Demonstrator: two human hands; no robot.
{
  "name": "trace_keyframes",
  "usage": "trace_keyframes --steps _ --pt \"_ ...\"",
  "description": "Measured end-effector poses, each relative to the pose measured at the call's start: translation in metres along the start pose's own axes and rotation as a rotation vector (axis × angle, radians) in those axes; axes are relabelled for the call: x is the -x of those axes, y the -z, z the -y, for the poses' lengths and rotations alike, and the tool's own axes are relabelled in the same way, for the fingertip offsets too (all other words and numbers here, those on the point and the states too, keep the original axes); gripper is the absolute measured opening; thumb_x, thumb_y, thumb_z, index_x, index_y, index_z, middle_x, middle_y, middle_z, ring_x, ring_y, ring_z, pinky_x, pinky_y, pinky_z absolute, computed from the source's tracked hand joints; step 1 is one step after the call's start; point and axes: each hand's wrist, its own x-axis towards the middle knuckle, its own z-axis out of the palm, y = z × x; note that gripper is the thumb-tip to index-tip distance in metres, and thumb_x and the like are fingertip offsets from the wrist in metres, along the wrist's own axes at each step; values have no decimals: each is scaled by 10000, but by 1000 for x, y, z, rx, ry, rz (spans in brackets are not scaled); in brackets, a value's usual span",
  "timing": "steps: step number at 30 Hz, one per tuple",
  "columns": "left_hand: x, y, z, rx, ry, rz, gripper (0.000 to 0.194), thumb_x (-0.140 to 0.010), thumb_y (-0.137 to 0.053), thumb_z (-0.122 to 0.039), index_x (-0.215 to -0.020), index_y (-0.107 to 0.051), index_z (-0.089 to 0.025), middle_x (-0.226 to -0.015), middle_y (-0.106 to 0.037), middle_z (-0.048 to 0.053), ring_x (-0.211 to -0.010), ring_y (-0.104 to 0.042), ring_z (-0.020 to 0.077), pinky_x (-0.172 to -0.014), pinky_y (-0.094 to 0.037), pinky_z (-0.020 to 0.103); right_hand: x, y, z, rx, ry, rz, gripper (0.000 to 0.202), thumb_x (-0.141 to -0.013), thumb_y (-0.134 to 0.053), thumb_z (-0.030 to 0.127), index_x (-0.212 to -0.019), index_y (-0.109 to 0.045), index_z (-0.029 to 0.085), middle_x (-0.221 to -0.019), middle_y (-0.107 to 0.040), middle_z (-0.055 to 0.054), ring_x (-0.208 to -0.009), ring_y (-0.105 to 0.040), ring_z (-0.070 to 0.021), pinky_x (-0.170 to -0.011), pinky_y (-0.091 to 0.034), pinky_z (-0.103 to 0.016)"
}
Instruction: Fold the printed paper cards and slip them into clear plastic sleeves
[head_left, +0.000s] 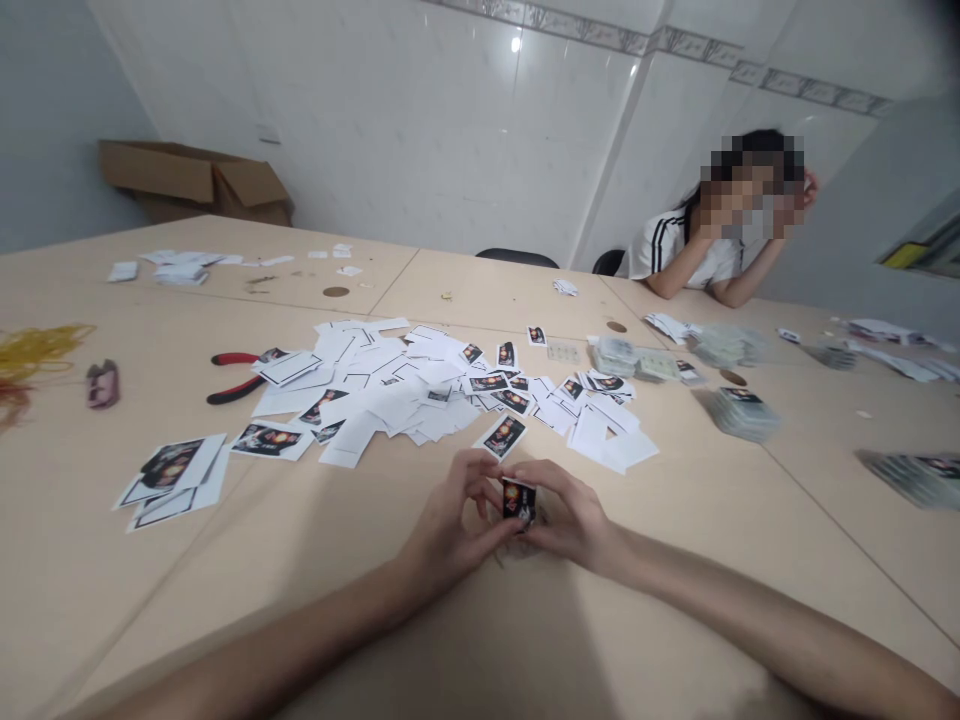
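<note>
Near the front middle of the table, a small printed card [519, 503] with a black picture is held between my two hands. My left hand [469, 510] grips its left side, thumb at the lower edge. From the right, my right hand [570, 515] pinches it with curled fingers. Something clear shows below the card, too blurred to name. Just beyond my hands spreads a heap of white paper cards [382, 390], some with the same dark picture face up. One printed card [501, 437] lies right behind my fingertips.
Red-handled pliers [236, 378] and a pink object [102, 384] lie left, by yellow strands [45, 350]. More cards [176, 480] sit front left. Stacks of clear plastic cases [742, 413] stand right. Across the table, a person [697, 240] leans on their elbows. A cardboard box [195, 180] stands behind.
</note>
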Motion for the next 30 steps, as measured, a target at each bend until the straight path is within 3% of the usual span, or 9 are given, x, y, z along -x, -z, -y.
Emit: trace_keyframes --steps 8,13,17,23,27,30 --pt "0 2 5 -81 -105 38 554 -674 -608 -113 -1097 -285 -267 -918 -562 19 -626 -549 97 -569 -479 233 2 -7 -6 51 60 -67 493 -752 -552 261 -1193 -332 263 -1109 -491 -77 -1025 -482 -191 -830 -442 -357" --pt "-2 3 6 145 42 64 561 -652 -638 -126 -1086 -309 -261 -906 -534 8 -625 -542 88 -592 -477 234 2 -7 -7 50 2 -117 553 -690 -621 277 -1165 -338 281 -1134 -437 -82 -1061 -451 -212 -854 -428 -396" --pt "-5 3 5 306 174 39 584 -633 -662 -132 -1073 -300 -264 -898 -497 -7 -636 -538 76 -613 -473 230 2 -6 -8 30 -32 -44 459 -733 -575 260 -1155 -395 291 -1173 -414 -76 -1104 -419 -212 -869 -423 -389" --pt "-3 3 7 272 139 35 575 -643 -653 -121 -1069 -293 -260 -930 -493 16 -667 -537 89 -601 -469 232 1 -5 -7 13 -77 67 467 -760 -541 196 -1193 -404 304 -1279 -332 -63 -1165 -362 -210 -887 -419 -365" --pt "-2 3 8 328 159 54 582 -648 -647 -114 -1081 -293 -273 -915 -475 2 -720 -546 104 -634 -476 241 -2 -2 -3 10 -41 124 430 -778 -517 187 -1175 -432 328 -1267 -377 -37 -1149 -388 -197 -910 -401 -374" --pt "-1 3 9 304 128 54 589 -644 -649 -102 -1084 -295 -270 -881 -480 -9 -671 -528 84 -621 -466 229 -3 -1 -3 1 -26 94 473 -762 -544 213 -1200 -403 320 -1245 -419 -46 -1127 -414 -198 -894 -413 -379"
